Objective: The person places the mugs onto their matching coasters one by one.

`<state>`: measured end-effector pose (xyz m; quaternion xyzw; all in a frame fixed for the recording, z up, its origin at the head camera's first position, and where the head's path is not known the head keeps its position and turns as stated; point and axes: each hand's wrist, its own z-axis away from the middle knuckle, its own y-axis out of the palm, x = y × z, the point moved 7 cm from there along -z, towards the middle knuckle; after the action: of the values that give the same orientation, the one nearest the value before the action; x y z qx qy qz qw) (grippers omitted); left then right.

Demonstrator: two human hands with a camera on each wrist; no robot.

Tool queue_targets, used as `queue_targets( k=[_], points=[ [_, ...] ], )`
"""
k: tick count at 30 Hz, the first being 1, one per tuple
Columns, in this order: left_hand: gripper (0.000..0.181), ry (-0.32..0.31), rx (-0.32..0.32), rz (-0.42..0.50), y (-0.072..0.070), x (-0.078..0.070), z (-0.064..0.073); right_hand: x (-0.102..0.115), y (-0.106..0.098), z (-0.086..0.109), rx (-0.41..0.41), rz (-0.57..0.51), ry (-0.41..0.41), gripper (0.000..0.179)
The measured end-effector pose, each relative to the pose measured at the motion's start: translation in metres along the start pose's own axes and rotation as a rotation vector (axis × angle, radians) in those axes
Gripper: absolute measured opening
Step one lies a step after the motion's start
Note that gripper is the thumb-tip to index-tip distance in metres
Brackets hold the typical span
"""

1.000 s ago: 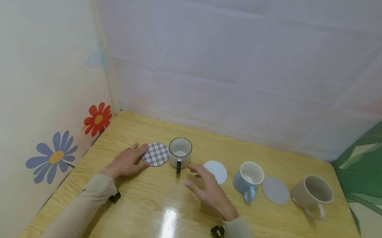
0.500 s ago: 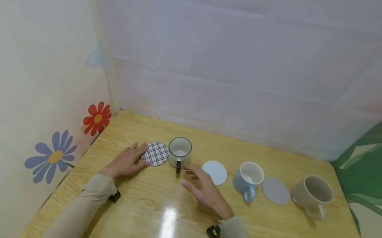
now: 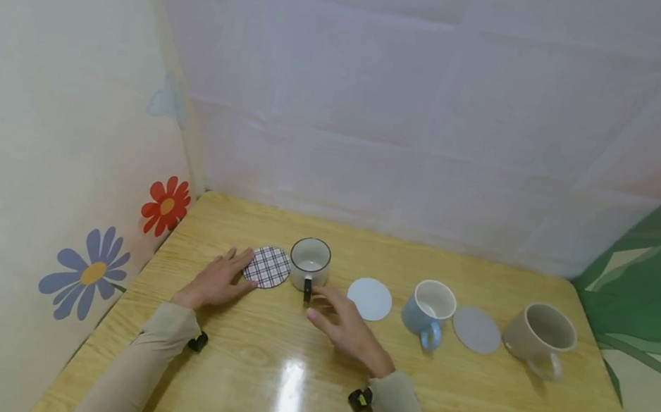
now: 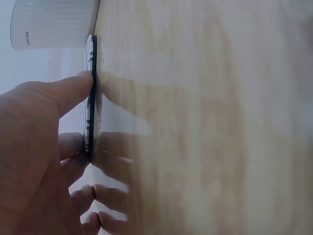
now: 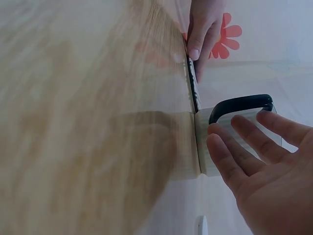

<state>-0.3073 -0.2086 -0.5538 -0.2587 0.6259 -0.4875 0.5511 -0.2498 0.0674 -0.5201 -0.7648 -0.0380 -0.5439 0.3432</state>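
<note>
My left hand [image 3: 218,280] rests at the left side of a round black-and-white checked coaster [image 3: 267,267]. In the left wrist view, the thumb and a forefinger touch the coaster's edge [image 4: 90,107], with the other fingertips on the table. Just right of that coaster stands an upright white mug [image 3: 309,260] with a dark rim and a black handle [image 3: 308,291] facing me. My right hand [image 3: 350,329] is beside this handle, its fingers spread and not curled round it. In the right wrist view the fingertips overlap the mug handle [image 5: 242,104]; contact is unclear.
Right of the hands lie a pale blue coaster [image 3: 369,299] and a grey coaster [image 3: 476,330]. A light blue mug [image 3: 428,312] stands between them, and a beige mug [image 3: 538,337] stands farther right. White cloth [image 3: 410,104] hangs behind the wooden table [image 3: 226,390].
My right hand has moved left, off the pale blue coaster and up to the black handle. The left hand stays at the checked coaster, and the mugs have not moved.
</note>
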Motion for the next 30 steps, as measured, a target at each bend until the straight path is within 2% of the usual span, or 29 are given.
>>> queue_targets(
  k=[10, 18, 30],
  points=[
    [0.077, 0.01, -0.008, 0.003, -0.002, -0.003, 0.0, -0.003, 0.004, -0.004, 0.013, -0.094, 0.029, 0.053],
    [0.078, -0.001, 0.007, 0.008, -0.001, -0.002, -0.002, -0.008, 0.005, -0.011, 0.015, -0.094, 0.058, 0.056],
    [0.079, 0.0, 0.007, 0.007, -0.002, 0.0, -0.001, -0.008, 0.01, -0.019, 0.028, -0.159, 0.019, 0.051]
  ],
)
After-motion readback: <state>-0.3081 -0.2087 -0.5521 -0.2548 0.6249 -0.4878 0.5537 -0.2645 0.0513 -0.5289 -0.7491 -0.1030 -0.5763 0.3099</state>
